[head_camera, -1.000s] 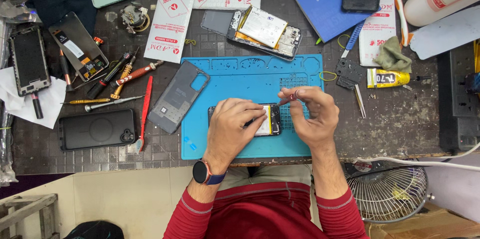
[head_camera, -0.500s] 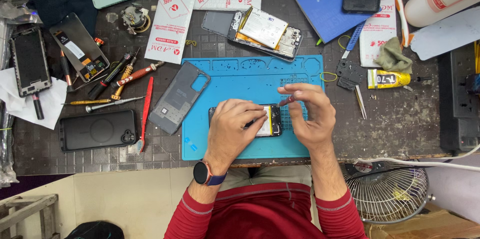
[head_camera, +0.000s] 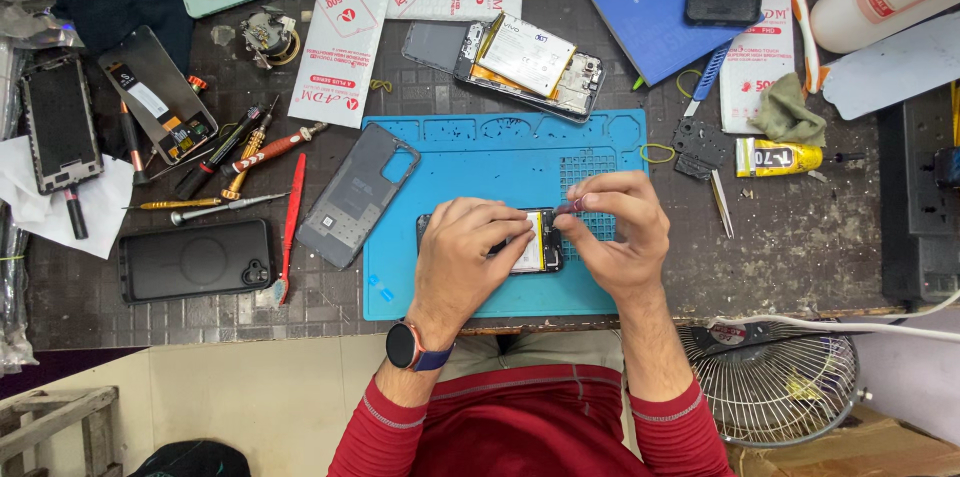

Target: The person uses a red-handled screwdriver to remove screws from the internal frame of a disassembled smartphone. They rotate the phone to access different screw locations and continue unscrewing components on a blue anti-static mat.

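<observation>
An opened phone (head_camera: 533, 242) lies on the blue work mat (head_camera: 480, 152), its battery showing between my hands. My left hand (head_camera: 462, 257) presses down on the phone's left part and covers most of it. My right hand (head_camera: 620, 232) sits at the phone's right end, thumb and forefinger pinched on a small dark part (head_camera: 568, 207) just above the phone. A grey phone back cover (head_camera: 357, 193) lies tilted on the mat's left edge.
Another opened phone with battery (head_camera: 520, 57) lies behind the mat. Screwdrivers (head_camera: 225, 172), a red pry tool (head_camera: 290, 227) and a black phone (head_camera: 195, 259) lie left. A glue tube (head_camera: 778, 157) and tweezers (head_camera: 722, 202) lie right. A fan (head_camera: 775, 377) stands below the table edge.
My right hand has shifted slightly left and down toward the phone's right end, its fingers pinching closer together. My left hand has stayed on the phone.
</observation>
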